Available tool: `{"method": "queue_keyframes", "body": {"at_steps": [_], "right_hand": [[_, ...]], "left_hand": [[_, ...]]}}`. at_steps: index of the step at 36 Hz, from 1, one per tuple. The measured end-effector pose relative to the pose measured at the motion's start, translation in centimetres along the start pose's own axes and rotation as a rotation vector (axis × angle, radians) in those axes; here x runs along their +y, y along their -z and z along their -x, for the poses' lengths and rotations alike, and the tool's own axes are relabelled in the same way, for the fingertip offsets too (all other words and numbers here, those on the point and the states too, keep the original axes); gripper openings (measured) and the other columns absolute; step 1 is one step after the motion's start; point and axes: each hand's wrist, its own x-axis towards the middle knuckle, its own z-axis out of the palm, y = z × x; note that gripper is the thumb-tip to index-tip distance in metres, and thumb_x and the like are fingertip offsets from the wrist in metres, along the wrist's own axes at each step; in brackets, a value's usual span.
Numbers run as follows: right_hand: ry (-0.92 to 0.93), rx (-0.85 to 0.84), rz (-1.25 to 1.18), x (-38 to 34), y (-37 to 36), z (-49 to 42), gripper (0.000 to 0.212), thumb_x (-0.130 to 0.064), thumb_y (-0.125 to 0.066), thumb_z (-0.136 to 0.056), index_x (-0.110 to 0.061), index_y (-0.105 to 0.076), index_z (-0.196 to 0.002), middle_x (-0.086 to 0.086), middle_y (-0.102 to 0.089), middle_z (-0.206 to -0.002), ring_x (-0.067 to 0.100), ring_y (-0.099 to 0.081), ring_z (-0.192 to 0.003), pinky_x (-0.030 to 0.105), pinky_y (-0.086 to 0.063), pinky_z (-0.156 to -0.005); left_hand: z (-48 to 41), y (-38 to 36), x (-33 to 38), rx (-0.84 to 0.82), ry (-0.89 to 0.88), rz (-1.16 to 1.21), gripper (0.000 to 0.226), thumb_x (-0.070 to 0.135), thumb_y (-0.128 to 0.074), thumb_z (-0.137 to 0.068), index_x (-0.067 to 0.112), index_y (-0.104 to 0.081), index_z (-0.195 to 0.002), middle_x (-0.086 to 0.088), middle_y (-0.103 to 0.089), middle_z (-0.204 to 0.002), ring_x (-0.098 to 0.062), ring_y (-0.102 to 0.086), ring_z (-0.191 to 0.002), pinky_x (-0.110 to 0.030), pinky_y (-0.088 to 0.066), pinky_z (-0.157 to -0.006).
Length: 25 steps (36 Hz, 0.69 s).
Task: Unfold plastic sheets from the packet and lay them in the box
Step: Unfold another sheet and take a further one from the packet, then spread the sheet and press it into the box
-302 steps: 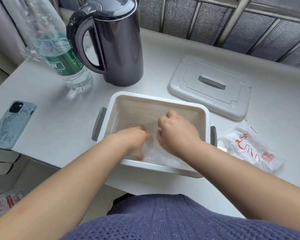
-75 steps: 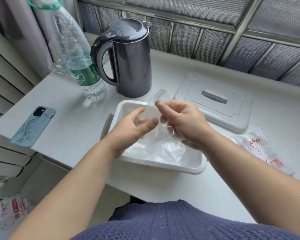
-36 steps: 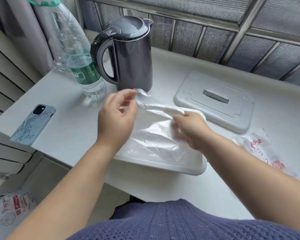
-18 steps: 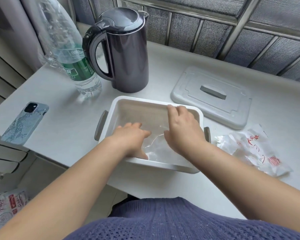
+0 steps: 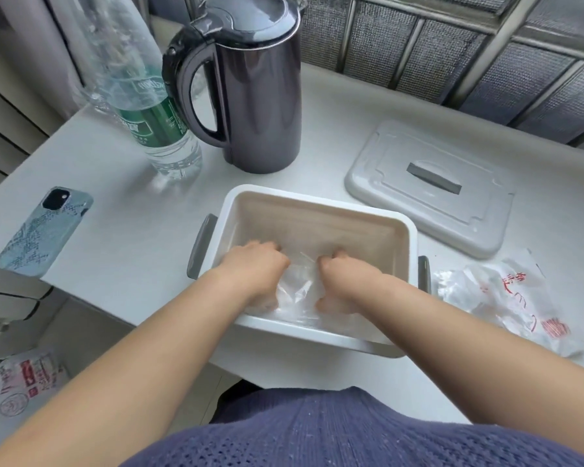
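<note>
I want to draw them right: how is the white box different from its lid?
The box is deep and open, with plastic sheets inside; the lid is flat and lies off it on the table, behind and to the right. The box has grey side handles, one on each end; the lid has one grey top handle in its middle. Both are pale with rounded corners.

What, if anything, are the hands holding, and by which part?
Left hand and right hand rest on the plastic sheet inside the box, one each side. Fingertips are hidden: grip or press cannot be told.
</note>
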Motion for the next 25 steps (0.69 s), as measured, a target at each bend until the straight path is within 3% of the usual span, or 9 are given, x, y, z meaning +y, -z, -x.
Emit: {"method": "queue_keyframes", "body": {"at_steps": [6,9,12,18,22,25], "right_hand": [[0.007,-0.079,0.068,0.4,-0.6,0.4,0.057,-0.024,-0.057,-0.088,0.001,-0.033,-0.134,0.022,-0.041,-0.130,0.031,-0.052,-0.115,0.032,-0.046,-0.088],[0.029,-0.011,0.021,0.5,-0.3,1.0,0.047,-0.021,-0.055,-0.088,-0.001,-0.040,-0.128,0.019,-0.044,-0.125,0.034,-0.054,-0.109,0.032,-0.045,-0.082],[0.046,0.176,-0.103,1.1,0.5,1.7,0.033,-0.023,-0.054,-0.089,-0.008,-0.048,-0.117,0.014,-0.049,-0.118,0.033,-0.054,-0.105,0.031,-0.040,-0.075],[0.097,0.595,-0.394,2.9,1.7,4.5,0.037,-0.028,-0.050,-0.092,-0.015,-0.055,-0.127,0.004,-0.061,-0.120,0.022,-0.053,-0.113,0.031,-0.045,-0.090],[0.084,0.919,-0.657,5.4,1.0,6.8,0.020,-0.017,-0.058,-0.088,-0.010,-0.068,-0.104,-0.001,-0.066,-0.090,0.015,-0.055,-0.077,0.022,-0.038,-0.073],[-0.007,0.938,-0.783,8.1,-0.1,8.1,0.015,-0.015,-0.057,-0.088,-0.011,-0.066,-0.099,-0.009,-0.058,-0.080,0.011,-0.049,-0.072,0.018,-0.032,-0.065]], "left_hand": [[-0.6,-0.3,0.5,-0.070,0.024,-0.050,0.068,0.029,-0.074,-0.075,0.025,-0.044,-0.137,-0.004,-0.036,-0.141,-0.029,-0.043,-0.124,-0.037,-0.042,-0.099],[-0.3,0.0,0.5,-0.068,0.043,-0.112,0.063,0.031,-0.071,-0.079,0.027,-0.046,-0.136,-0.004,-0.038,-0.137,-0.028,-0.040,-0.124,-0.036,-0.038,-0.098],[0.4,0.9,0.8,0.023,0.076,-0.127,0.051,0.036,-0.066,-0.084,0.030,-0.051,-0.133,-0.003,-0.040,-0.136,-0.029,-0.037,-0.123,-0.036,-0.036,-0.097],[2.5,2.8,2.5,0.181,0.229,-0.046,0.048,0.055,-0.054,-0.089,0.026,-0.057,-0.127,-0.003,-0.044,-0.132,-0.027,-0.037,-0.124,-0.037,-0.035,-0.099],[3.2,3.5,5.6,0.409,0.168,0.146,0.042,0.050,-0.050,-0.092,0.026,-0.058,-0.125,0.000,-0.047,-0.130,-0.024,-0.040,-0.124,-0.035,-0.038,-0.095],[3.0,3.6,9.0,0.581,0.070,0.330,0.041,0.045,-0.053,-0.092,0.025,-0.057,-0.127,0.003,-0.050,-0.130,-0.021,-0.045,-0.121,-0.033,-0.039,-0.091]]}}
